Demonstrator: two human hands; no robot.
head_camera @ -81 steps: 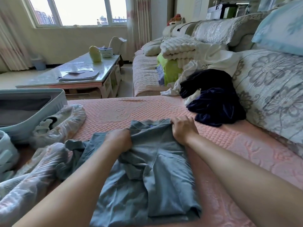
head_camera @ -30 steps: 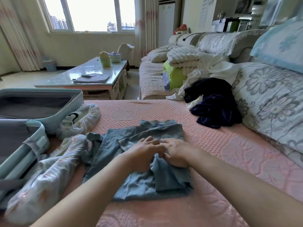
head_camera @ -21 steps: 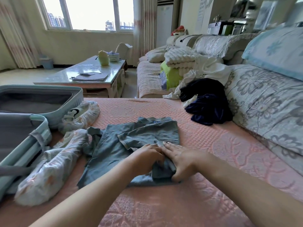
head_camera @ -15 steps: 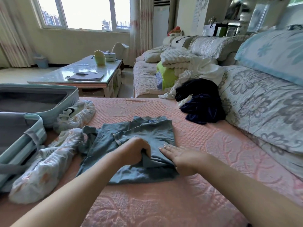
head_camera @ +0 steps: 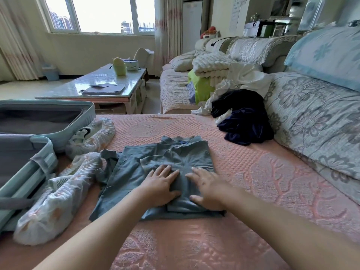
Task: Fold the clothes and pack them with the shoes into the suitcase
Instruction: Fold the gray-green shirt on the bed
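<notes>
Folding step: left hand (head_camera: 161, 185) and right hand (head_camera: 206, 189) press flat, fingers straight, on the grey shirt (head_camera: 181, 154), gripping nothing. Its left side, seemingly loose, needs folding next.

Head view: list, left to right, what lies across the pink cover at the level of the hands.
Open suitcase → plastic-wrapped shoe → left hand → right hand → floral back cushion.

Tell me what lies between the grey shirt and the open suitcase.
Head view: two plastic-wrapped shoes lie between the grey shirt and the suitcase, the far shoe and the near shoe.
</notes>
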